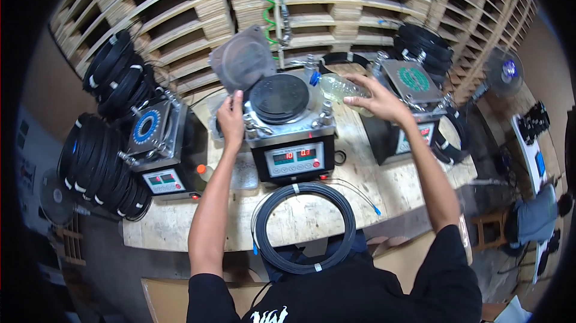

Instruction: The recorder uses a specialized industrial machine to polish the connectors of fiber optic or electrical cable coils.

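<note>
In front of me stands a bench polishing machine (294,158) with a lit red display and a round black polishing pad (279,98) on top, its surface shiny. My right hand (381,99) is closed around a clear plastic bottle (339,87) with a blue cap. The bottle is tipped almost level, its cap toward the pad's right side. At the machine's left edge is my left hand (231,120), thumb up and fingers curled. It seems closed on the lower corner of a translucent plastic lid (243,59), which tilts up behind the pad; the exact contact is partly hidden.
Similar machines stand left (157,143) and right (411,98). A black cable coil (261,230) lies at the bench's front edge. An orange-capped bottle (204,172) stands beside my left forearm. More cable coils (99,161) hang at left; pallets (348,8) rise behind.
</note>
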### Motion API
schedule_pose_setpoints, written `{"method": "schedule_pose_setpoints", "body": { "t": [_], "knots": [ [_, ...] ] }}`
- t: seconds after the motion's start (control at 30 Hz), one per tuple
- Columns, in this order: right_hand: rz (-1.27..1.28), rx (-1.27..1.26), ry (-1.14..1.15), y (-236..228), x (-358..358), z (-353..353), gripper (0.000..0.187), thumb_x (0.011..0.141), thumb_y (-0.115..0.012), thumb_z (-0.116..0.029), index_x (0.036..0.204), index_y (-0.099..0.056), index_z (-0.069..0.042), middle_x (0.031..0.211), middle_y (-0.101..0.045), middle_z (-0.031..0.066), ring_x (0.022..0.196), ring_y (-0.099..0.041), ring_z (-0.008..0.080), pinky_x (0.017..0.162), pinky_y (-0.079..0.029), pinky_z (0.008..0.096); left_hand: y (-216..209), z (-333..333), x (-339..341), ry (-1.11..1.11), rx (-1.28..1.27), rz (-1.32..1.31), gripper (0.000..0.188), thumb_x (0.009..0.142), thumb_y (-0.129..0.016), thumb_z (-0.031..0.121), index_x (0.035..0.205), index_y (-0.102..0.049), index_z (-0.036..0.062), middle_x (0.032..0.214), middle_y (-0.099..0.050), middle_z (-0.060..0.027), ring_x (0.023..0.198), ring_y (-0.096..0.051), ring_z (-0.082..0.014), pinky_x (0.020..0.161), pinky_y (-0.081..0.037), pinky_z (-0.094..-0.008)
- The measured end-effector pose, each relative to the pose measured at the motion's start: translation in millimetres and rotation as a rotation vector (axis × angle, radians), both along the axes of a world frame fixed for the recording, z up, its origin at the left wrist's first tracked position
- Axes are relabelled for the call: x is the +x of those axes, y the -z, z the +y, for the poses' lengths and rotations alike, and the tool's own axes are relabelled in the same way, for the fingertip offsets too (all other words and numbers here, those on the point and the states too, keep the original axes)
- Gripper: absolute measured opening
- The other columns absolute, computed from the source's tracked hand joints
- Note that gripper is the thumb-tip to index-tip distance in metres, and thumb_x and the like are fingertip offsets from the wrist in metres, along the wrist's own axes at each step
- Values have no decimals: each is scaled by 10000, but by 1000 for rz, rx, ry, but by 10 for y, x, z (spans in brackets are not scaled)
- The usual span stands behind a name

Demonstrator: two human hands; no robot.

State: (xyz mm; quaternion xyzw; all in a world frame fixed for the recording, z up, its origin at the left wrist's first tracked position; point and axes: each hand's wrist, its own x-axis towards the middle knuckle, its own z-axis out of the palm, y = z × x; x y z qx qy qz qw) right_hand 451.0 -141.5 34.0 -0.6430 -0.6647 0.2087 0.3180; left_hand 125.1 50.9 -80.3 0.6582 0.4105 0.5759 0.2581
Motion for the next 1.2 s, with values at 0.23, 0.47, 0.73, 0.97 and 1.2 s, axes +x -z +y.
{"method": "schedule_pose_setpoints", "body": {
  "t": [0.23, 0.47, 0.73, 0.97, 1.2],
  "knots": [
    [421, 259, 302, 1678, 193, -638, 821, 780, -827, -69, 1478, -395, -48, 1394, -530, 118, 1285, -511, 227, 1107, -384, 353, -81, -64, 84, 20, -1, 25, 456, 1008, -606, 360, 798, -596, -44, 640, -468, 15, 636, -377, -85, 543, -313, -304],
    [301, 300, 532, 2394, 48, -823, 761, 728, -835, -81, 1353, -403, -44, 1234, -584, 164, 1181, -574, 268, 1033, -435, 361, -62, -57, 125, 2, 0, 53, 489, 1005, -617, 371, 708, -536, -8, 625, -436, 19, 620, -353, -86, 542, -301, -299],
    [292, 383, 474, 2066, 117, -790, 845, 733, -865, -228, 1441, -430, -75, 1223, -584, 167, 1078, -578, 268, 960, -465, 382, -8, -8, 69, -1, 11, 78, 514, 1006, -597, 385, 717, -515, -32, 601, -416, -19, 630, -359, -104, 538, -313, -360],
    [388, 517, 68, -24, -564, 349, 262, 969, -646, -197, 1191, -678, -63, 763, -628, 24, 673, -574, 76, 589, -458, 247, -21, -26, -18, -17, 7, 21, 419, 989, -620, 341, 863, -645, -58, 583, -497, -100, 624, -414, -89, 565, -399, -352],
    [195, 83, -307, -822, -1558, 2122, 387, 994, -594, -358, 1206, -676, -45, 572, -614, 54, 423, -577, 138, 381, -442, 293, -145, -44, -42, 46, -106, 100, 386, 972, -644, 322, 952, -700, -60, 696, -680, -164, 649, -540, -87, 617, -462, -349]
  ]
}}
